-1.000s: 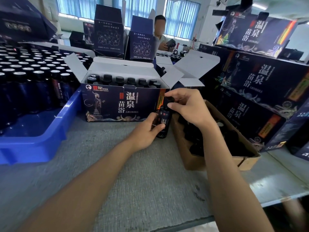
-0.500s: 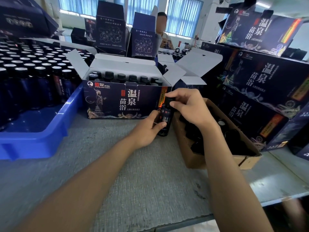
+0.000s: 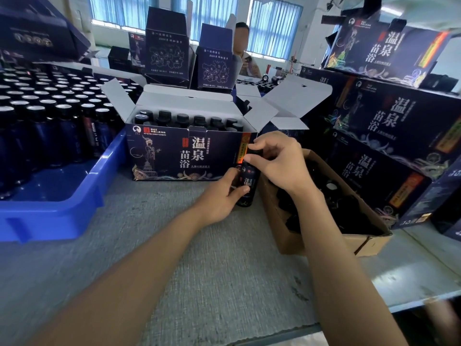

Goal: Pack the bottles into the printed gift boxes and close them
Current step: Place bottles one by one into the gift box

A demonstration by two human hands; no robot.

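Observation:
A dark blue printed gift box [image 3: 174,156] stands open on the grey table, flaps up, with several black-capped bottles inside. Just right of its front corner a small dark bottle [image 3: 248,179] stands upright on the table. My left hand [image 3: 223,194] grips the bottle's body from the left. My right hand [image 3: 279,161] pinches its black cap from above. A brown cardboard carton [image 3: 324,242] holding dark caps or bottles sits directly right of the bottle.
A blue plastic crate [image 3: 57,213] full of capped bottles fills the left side. Closed printed gift boxes [image 3: 389,121] are stacked at the right. More upright open boxes [image 3: 166,46] and a seated person [image 3: 243,46] are behind. The table edge runs along the bottom right.
Both hands stay on the bottle, which has barely shifted. The view has tilted slightly, and my right fingers have turned a little on the cap.

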